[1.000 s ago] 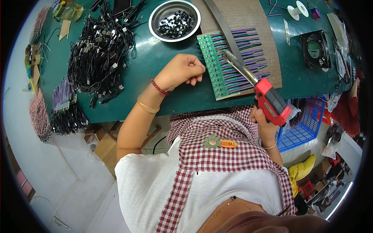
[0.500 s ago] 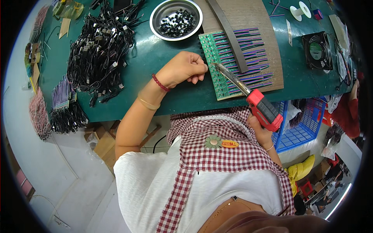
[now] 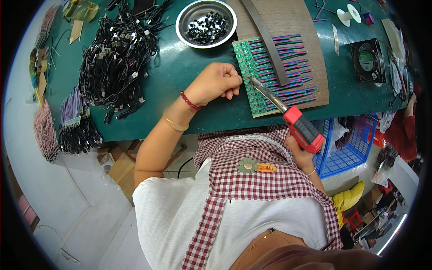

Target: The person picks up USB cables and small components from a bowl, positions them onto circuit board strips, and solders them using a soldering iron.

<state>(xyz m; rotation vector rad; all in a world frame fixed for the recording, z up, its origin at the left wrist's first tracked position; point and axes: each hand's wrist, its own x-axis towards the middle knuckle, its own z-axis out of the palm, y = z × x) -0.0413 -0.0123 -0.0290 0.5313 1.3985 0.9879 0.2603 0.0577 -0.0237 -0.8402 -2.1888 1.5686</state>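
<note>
My left hand (image 3: pixel 219 83) is closed in a pinch beside the left edge of a panel of small green circuit boards (image 3: pixel 248 67). What its fingertips hold, if anything, is hidden. A red and black soldering iron (image 3: pixel 303 130) is gripped in my right hand (image 3: pixel 300 155). Its metal tip is at the boards' left edge, close to my left fingertips; contact cannot be made out. Rows of dark, blue and pink wires (image 3: pixel 294 81) run rightward from the boards. Across those wires lies a long grey bar (image 3: pixel 271 45).
The boards rest on a brown sheet (image 3: pixel 317 58) on the green table (image 3: pixel 180 67). Behind my left hand stands a metal bowl (image 3: pixel 181 33) of small black connectors. Black cables (image 3: pixel 114 58) are heaped at left. A fan (image 3: pixel 366 60) and white spool (image 3: pixel 348 15) lie right; a blue crate (image 3: pixel 344 164) sits below.
The view has shifted slightly. The soldering iron has moved a little left and nearer me, and my left hand has shifted slightly right. Both hands keep the same grip.
</note>
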